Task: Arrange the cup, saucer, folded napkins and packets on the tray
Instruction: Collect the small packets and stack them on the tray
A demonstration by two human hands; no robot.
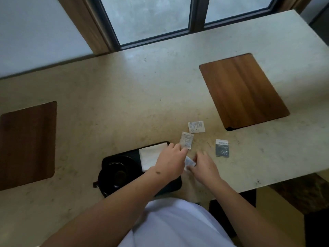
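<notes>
A black tray (122,153) lies near the table's front edge. On its left half stands a black cup (115,172) on a black saucer (130,162). A white folded napkin (151,154) lies on the tray's right half. My left hand (171,162) reaches over the tray's right end and pinches a pale packet (186,140) at its lower edge. My right hand (204,166) holds a small white packet (189,163) just right of the tray. Another white packet (196,127) and a dark grey packet (222,147) lie loose on the table.
The beige stone table (133,95) has two inset wooden panels, one at the left (26,143) and one at the right (243,90). A window (153,18) stands behind the table. The table's front edge drops off at the right, by dark furniture (302,193).
</notes>
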